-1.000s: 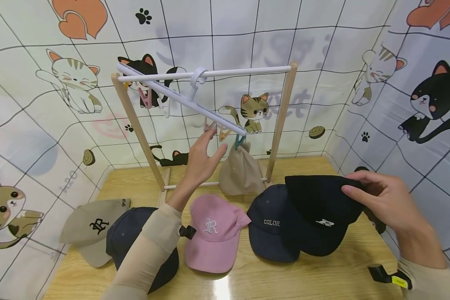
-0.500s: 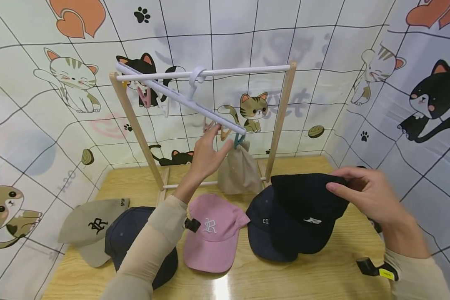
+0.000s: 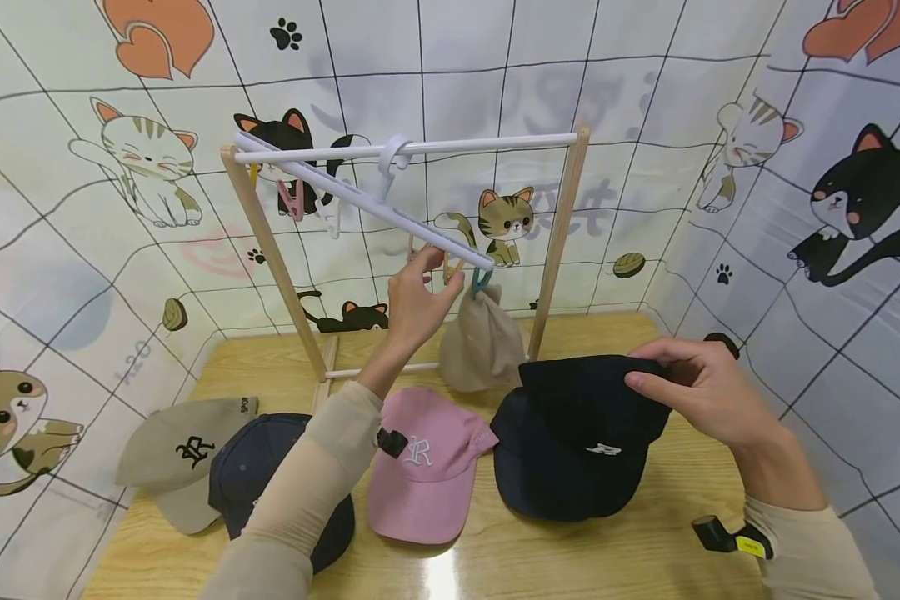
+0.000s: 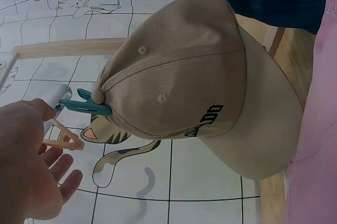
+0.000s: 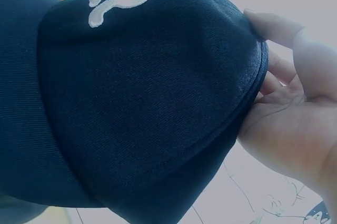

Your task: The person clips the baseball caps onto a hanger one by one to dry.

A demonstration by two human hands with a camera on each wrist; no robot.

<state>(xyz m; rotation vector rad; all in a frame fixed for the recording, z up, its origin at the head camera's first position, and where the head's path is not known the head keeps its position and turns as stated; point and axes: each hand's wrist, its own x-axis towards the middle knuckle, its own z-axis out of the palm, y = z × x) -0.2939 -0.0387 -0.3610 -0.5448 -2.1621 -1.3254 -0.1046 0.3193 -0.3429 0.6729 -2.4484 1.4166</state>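
Beneath the hanger (image 3: 375, 207), our left hand (image 3: 417, 302) pinches an orange clip (image 4: 75, 144). Our right hand (image 3: 701, 390) grips a dark cap (image 3: 588, 400).

Wears a plain beige left sleeve (image 3: 300, 492) toward seven o'clock, a matching right sleeve (image 3: 813, 550) toward four. Carries a small black left camera (image 3: 392, 442) and a similar right camera (image 3: 714, 533), on a dark strap (image 3: 760, 533) with a yellow label (image 3: 750, 547).

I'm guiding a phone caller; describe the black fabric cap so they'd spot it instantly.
Find the pale wooden table. At its right side, the right hand grips the black fabric cap with the white R logo. Unlike the other caps, it is held in a hand.
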